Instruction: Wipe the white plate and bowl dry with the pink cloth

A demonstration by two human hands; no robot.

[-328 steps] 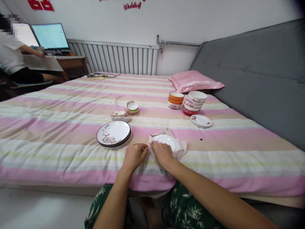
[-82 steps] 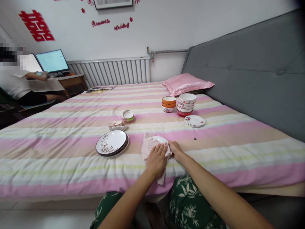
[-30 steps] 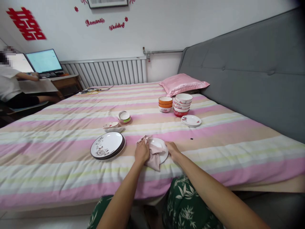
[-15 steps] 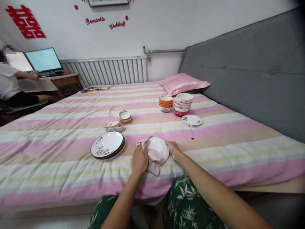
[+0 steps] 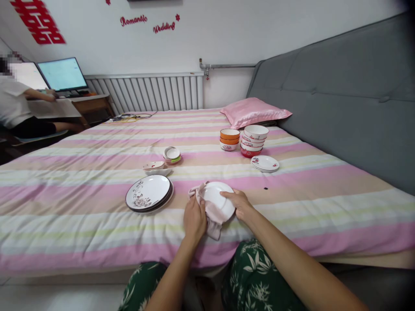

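A white plate (image 5: 218, 193) is held tilted between my two hands above the near part of the bed. My left hand (image 5: 195, 218) is closed on a pale pink cloth (image 5: 214, 216) that is wrapped over the plate's left rim and hangs down in front of it. My right hand (image 5: 240, 204) grips the plate's right edge, its thumb lying across the plate's surface. To the left of my left hand lies a stack of large dark-rimmed plates (image 5: 149, 192) with a floral pattern.
Small dishes (image 5: 171, 154) and shallow dishes (image 5: 155, 166) stand behind the large plates. Farther right are orange bowls (image 5: 230, 137), a taller bowl stack (image 5: 253, 141) and small floral plates (image 5: 265, 163). A pink pillow (image 5: 254, 111) lies near the grey headboard (image 5: 343, 103). A person (image 5: 16, 103) sits at a desk.
My right thumb has moved from the plate's edge onto its surface. The left hand still holds the cloth at the left rim. The camera view has shifted slightly.
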